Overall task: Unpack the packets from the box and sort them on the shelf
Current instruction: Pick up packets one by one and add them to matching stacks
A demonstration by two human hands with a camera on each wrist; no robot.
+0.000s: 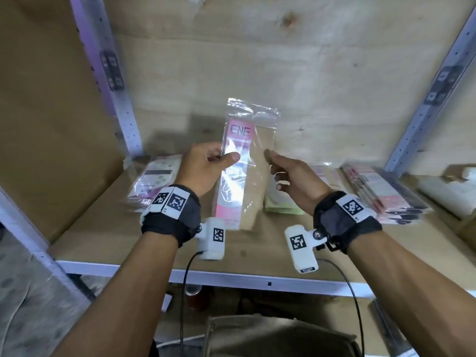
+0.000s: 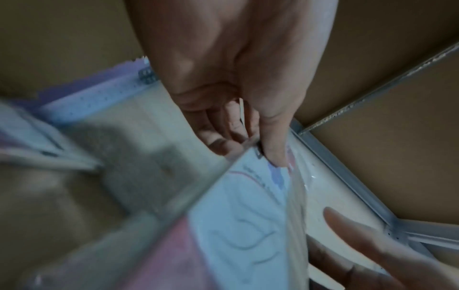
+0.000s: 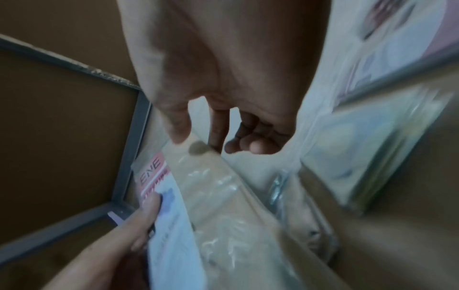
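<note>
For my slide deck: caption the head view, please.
Left hand holds pink packet upright above shelf.

Bare plywood shelf [image 1: 108,228] lies open at front left and centre; a clear-wrapped pink packet pile [image 1: 152,181] blocks the back left, a green-edged packet stack [image 1: 280,204] and a dark-striped pink packet row [image 1: 381,191] crowd the right

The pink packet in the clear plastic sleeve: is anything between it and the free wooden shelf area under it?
Nothing visible does. The pink packet in the clear plastic sleeve, pinched by the left hand, hangs over a bare part of the wooden shelf, between the left packet pile and the green packets.
</note>
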